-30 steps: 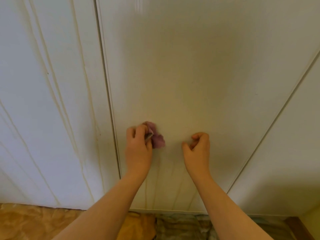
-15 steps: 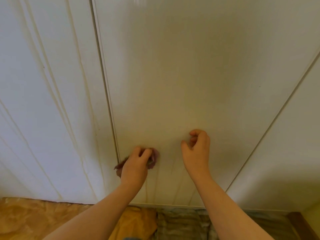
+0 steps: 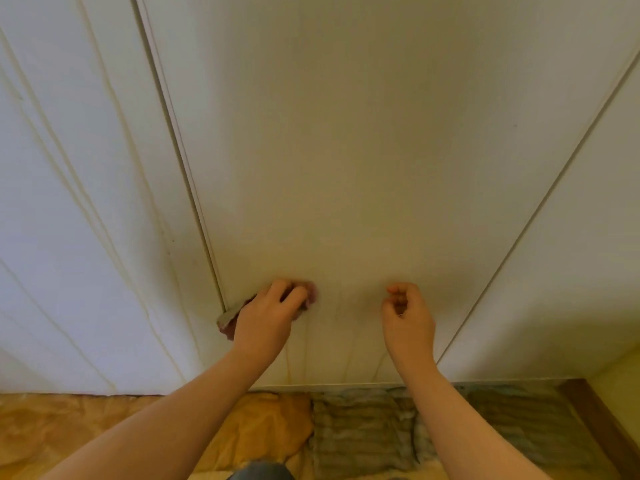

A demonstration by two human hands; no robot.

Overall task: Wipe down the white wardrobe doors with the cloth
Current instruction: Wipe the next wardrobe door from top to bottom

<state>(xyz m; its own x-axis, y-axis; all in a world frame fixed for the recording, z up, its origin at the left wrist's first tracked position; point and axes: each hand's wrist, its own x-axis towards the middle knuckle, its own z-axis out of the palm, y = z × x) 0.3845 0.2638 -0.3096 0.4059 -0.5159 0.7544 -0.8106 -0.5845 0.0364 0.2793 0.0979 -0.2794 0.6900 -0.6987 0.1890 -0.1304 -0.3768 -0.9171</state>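
The white wardrobe door [image 3: 363, 150] fills the middle of the view, with faint vertical streaks near its bottom. My left hand [image 3: 266, 317] grips a crumpled purple cloth [image 3: 227, 318] and presses it against the lower left part of this door, beside the seam with the neighbouring door [image 3: 86, 202]. Most of the cloth is hidden under my fingers; bits stick out on both sides. My right hand [image 3: 407, 318] hovers close to the same door further right, fingers curled, holding nothing.
A third white door [image 3: 571, 254] stands at the right. Below the doors lies an orange and grey-green patterned floor covering [image 3: 363, 431]. A dark wooden edge [image 3: 602, 420] runs along the bottom right.
My left hand has carried the cloth down the door and leftward toward the seam. My right hand has stayed at about the same spot, still curled.
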